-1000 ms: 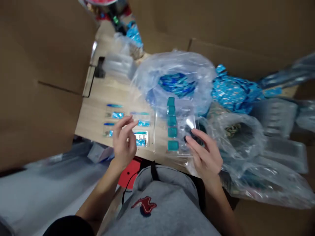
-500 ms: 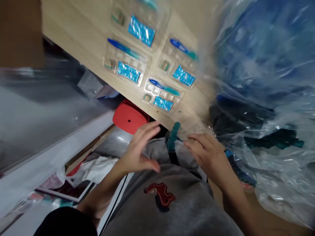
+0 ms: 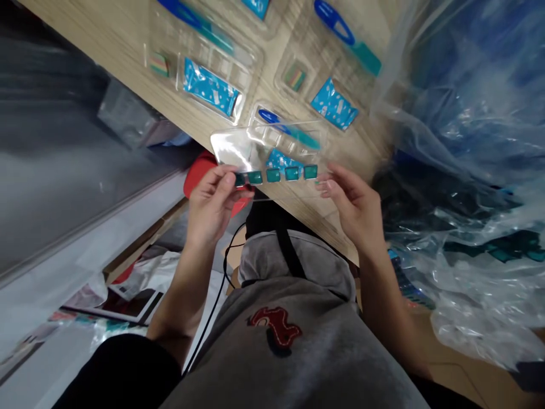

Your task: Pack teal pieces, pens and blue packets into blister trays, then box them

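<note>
Between my left hand (image 3: 212, 204) and my right hand (image 3: 351, 207) I hold up a clear plastic blister tray (image 3: 264, 149), pinched at its two ends. Along its lower edge runs a row of several teal square pieces (image 3: 273, 175). Below it on the light wood table (image 3: 106, 42) lie other clear blister trays (image 3: 204, 71), each with a blue patterned sachet (image 3: 210, 94), a blue-and-teal strip (image 3: 196, 20) and a small striped piece (image 3: 159, 64). The held tray overlaps one lower tray in view.
A large clear plastic bag (image 3: 464, 119) with dark and teal contents bulges at the right of the table. A red object (image 3: 198, 179) sits below the table edge. A grey hooded top (image 3: 293, 346) with a black cord (image 3: 213, 295) fills the bottom of the view.
The view has swung toward the table's near edge. The teal-row tray, earlier beside the bag and then edge-on near my right hand, now spans both hands, raised and held flat.
</note>
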`<action>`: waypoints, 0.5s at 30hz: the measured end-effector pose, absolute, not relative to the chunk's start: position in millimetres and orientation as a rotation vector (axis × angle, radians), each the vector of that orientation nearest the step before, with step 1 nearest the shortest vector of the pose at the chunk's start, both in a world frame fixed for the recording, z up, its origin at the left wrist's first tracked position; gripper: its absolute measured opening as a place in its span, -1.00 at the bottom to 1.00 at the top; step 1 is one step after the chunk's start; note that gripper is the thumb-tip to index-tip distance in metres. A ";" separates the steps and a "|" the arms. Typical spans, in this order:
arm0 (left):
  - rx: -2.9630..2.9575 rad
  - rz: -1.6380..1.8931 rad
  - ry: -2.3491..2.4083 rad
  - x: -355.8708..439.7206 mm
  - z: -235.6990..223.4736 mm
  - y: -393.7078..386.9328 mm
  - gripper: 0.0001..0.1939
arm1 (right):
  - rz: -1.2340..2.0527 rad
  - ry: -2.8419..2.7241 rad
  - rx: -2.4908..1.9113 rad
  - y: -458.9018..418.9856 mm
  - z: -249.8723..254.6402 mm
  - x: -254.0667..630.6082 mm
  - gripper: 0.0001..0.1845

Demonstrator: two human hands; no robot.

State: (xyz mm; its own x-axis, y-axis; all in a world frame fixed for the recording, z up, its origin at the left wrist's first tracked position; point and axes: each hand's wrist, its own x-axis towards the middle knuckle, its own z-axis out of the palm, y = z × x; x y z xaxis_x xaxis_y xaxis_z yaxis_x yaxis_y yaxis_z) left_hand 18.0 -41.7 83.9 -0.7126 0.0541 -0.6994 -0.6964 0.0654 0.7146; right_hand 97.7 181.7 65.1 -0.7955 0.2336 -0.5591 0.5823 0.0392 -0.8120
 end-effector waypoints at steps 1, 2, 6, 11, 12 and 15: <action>-0.639 1.710 1.757 17.6 81.4 -40.2 -0.71 | -1.894 1.971 0.846 178.1 60.9 98.3 -0.57; -0.628 1.712 1.739 18.3 79.8 -39.0 -0.72 | -1.950 1.913 0.852 174.9 58.4 98.4 -0.58; -0.482 1.631 1.772 22.9 78.5 -41.2 -0.68 | -2.062 1.832 0.836 175.5 60.4 97.6 -0.58; -0.036 1.447 2.220 14.3 95.4 -41.2 -0.40 | -1.790 2.025 0.483 198.4 85.3 82.8 -0.68; 0.063 1.391 2.204 13.0 100.7 -37.8 -0.35 | -1.708 2.044 0.362 200.4 90.9 77.1 -0.70; 0.170 1.278 1.976 14.6 109.1 -26.5 -0.54 | -1.624 2.020 0.126 197.9 98.7 61.4 -0.68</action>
